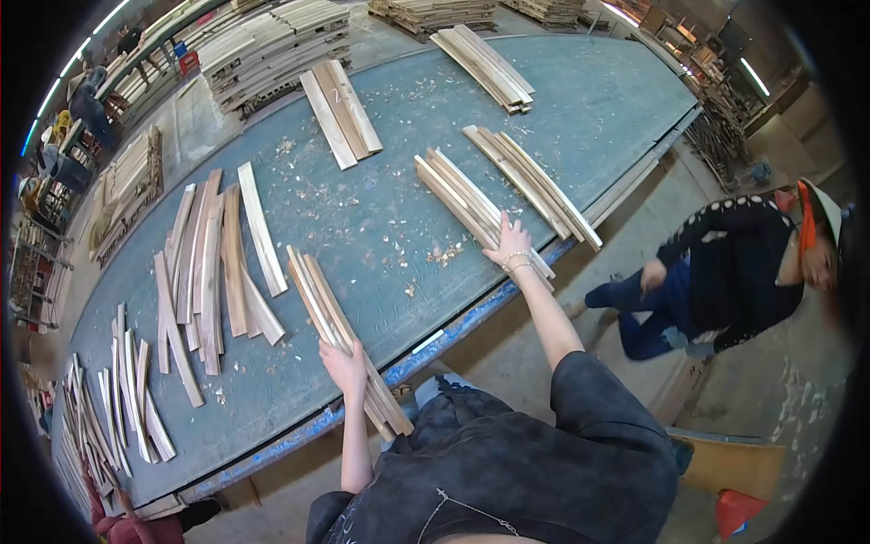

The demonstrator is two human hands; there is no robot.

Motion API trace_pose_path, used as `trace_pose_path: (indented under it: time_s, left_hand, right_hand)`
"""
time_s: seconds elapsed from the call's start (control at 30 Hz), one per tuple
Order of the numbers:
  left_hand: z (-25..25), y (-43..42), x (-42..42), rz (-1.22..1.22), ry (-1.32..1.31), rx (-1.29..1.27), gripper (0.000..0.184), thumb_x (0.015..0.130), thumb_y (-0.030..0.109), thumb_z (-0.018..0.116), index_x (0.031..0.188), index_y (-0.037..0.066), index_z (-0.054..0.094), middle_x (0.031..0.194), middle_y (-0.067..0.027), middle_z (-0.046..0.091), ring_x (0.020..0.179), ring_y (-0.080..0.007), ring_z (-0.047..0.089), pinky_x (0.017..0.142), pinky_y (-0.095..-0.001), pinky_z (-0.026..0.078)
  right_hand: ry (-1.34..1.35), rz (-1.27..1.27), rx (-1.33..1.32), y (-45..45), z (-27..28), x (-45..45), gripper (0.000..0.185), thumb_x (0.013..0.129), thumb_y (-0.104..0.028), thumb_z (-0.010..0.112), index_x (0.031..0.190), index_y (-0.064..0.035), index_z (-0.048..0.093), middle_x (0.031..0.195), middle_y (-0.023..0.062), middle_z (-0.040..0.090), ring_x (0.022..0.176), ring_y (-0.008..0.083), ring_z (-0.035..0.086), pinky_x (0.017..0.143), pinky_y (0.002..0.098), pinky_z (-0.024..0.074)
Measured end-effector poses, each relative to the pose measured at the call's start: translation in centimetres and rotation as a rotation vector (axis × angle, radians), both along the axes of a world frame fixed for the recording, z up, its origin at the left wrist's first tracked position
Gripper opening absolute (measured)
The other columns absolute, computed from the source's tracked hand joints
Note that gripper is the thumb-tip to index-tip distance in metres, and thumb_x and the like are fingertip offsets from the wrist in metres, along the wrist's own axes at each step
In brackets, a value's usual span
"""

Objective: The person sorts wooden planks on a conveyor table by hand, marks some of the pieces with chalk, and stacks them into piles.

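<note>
My left hand (344, 364) is wrapped round a bundle of long wooden strips (317, 299) that reaches over the table's near edge. Farther right, my right hand (510, 243) rests with its fingers spread on another bundle of strips (458, 199), whose near end also juts past the edge. Just beyond that bundle lies a separate group of strips (535, 186), touched by neither hand. Both bundles lie on the green tabletop (390, 218), amid scattered wood shavings.
Loose strips (208, 272) lie on the table's left part, with thinner ones (136, 390) beyond. Two more groups (340, 113) (485, 68) sit at the far side. A person (734, 263) stands at the right; another person's sleeve (127, 526) shows lower left. Lumber stacks (272, 54) stand behind.
</note>
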State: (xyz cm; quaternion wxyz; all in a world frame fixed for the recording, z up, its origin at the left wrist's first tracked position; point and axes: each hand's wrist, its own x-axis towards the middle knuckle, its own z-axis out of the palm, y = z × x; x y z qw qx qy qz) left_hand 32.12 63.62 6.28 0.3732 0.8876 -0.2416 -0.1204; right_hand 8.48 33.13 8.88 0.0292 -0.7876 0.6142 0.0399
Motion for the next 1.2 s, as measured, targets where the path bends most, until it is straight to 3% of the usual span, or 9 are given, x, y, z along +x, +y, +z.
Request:
trace_pose_path:
  time_s: [0.17, 0.3, 0.4, 0.57, 0.7, 0.9, 0.93, 1.03, 1.2]
  left_hand:
    - [5.6, -3.9, -1.5, -0.058, -0.524, 0.125, 0.072, 0.069, 0.021, 0.063, 0.122, -0.011, 0.026, 0.114, -0.0291, 0.038, 0.110, -0.0398, 0.034, 0.095, -0.0439, 0.025]
    - [6.6, -16.3, -4.2, -0.494, 0.149, -0.199, 0.063, 0.073, 0.025, 0.059, 0.116, -0.014, 0.035, 0.104, -0.0306, 0.049, 0.098, -0.0406, 0.049, 0.087, -0.0393, 0.037]
    - [3.7, -28.5, -7.9, -0.485, 0.571, -0.241, 0.095, 0.070, 0.044, 0.060, 0.122, -0.020, 0.012, 0.109, -0.0409, 0.040, 0.106, -0.0440, 0.043, 0.092, -0.0348, 0.035]
    - [6.2, -36.1, -3.8, -0.044, 1.036, -0.657, 0.096, 0.072, 0.052, 0.056, 0.131, -0.005, 0.007, 0.121, -0.0242, 0.042, 0.111, -0.0320, 0.042, 0.092, -0.0406, 0.032]
    - [2.9, -42.4, -2.8, -0.616, 1.712, -0.945, 0.095, 0.067, 0.064, 0.051, 0.131, 0.001, 0.019, 0.131, -0.0213, 0.029, 0.121, -0.0320, 0.030, 0.102, -0.0434, 0.021]
    - [8.1, -53.3, -3.5, -0.904, 1.691, -1.168, 0.106, 0.059, 0.071, 0.052, 0.131, 0.000, 0.018, 0.126, -0.0230, 0.033, 0.114, -0.0364, 0.036, 0.094, -0.0456, 0.034]
    - [8.4, -54.7, -3.8, -1.056, 1.726, -1.104, 0.102, 0.062, 0.069, 0.052, 0.131, 0.001, 0.019, 0.123, -0.0224, 0.035, 0.112, -0.0361, 0.039, 0.091, -0.0458, 0.038]
    - [7.3, -57.2, -3.3, -0.912, 2.046, -1.232, 0.084, 0.072, 0.062, 0.045, 0.124, -0.002, 0.030, 0.123, -0.0195, 0.036, 0.113, -0.0346, 0.037, 0.089, -0.0456, 0.039]
    - [7.8, -64.9, 0.1, -0.630, 1.563, -0.898, 0.063, 0.078, 0.046, 0.046, 0.115, -0.004, 0.037, 0.100, -0.0208, 0.051, 0.093, -0.0335, 0.053, 0.080, -0.0442, 0.046]
  right_hand:
    - [-0.090, -0.015, 0.016, -0.4, 1.0, 0.3, 0.098, 0.052, -0.039, 0.073, 0.131, -0.0127, 0.020, 0.112, 0.0172, 0.040, 0.100, 0.0354, 0.047, 0.083, 0.0435, 0.0394]
    - [-0.518, -0.008, 0.182, -1.0, -0.2, 0.3, 0.098, 0.048, -0.041, 0.075, 0.128, -0.0105, 0.027, 0.114, 0.0205, 0.040, 0.104, 0.0365, 0.044, 0.087, 0.0425, 0.0375]
    - [-0.657, 0.041, 0.241, -1.3, 0.5, 2.4, 0.099, 0.046, -0.043, 0.077, 0.126, -0.0086, 0.030, 0.115, 0.0203, 0.041, 0.106, 0.0348, 0.043, 0.090, 0.0400, 0.0366]
    - [-1.150, 0.117, 0.552, -9.1, 1.9, 4.4, 0.088, 0.055, -0.036, 0.076, 0.125, -0.0046, 0.032, 0.115, 0.0141, 0.045, 0.104, 0.0255, 0.047, 0.086, 0.0349, 0.0402]
    - [-1.424, 0.089, 1.130, -16.6, 6.7, 5.3, 0.065, 0.070, -0.022, 0.066, 0.122, 0.0000, 0.035, 0.108, 0.0106, 0.051, 0.095, 0.0175, 0.052, 0.081, 0.0273, 0.0434]
    - [-2.036, -0.391, 1.626, -23.0, 2.3, 7.1, 0.062, 0.077, -0.037, 0.054, 0.123, -0.0004, 0.036, 0.112, 0.0184, 0.050, 0.100, 0.0292, 0.052, 0.086, 0.0370, 0.0426]
    - [-2.312, 0.244, 2.252, -23.2, 1.9, 9.2, 0.062, 0.079, -0.042, 0.049, 0.125, -0.0034, 0.035, 0.116, 0.0199, 0.048, 0.102, 0.0348, 0.049, 0.089, 0.0423, 0.0403]
    - [-2.484, 0.275, 2.060, -25.1, 2.3, 9.3, 0.068, 0.080, -0.050, 0.045, 0.123, 0.0008, 0.035, 0.116, 0.0183, 0.047, 0.088, 0.0325, 0.054, 0.078, 0.0437, 0.0442]
    - [-2.317, -0.995, 1.375, -26.8, -4.4, 2.8, 0.066, 0.082, -0.051, 0.041, 0.125, -0.0010, 0.032, 0.116, 0.0161, 0.045, 0.082, 0.0282, 0.054, 0.074, 0.0386, 0.0448]
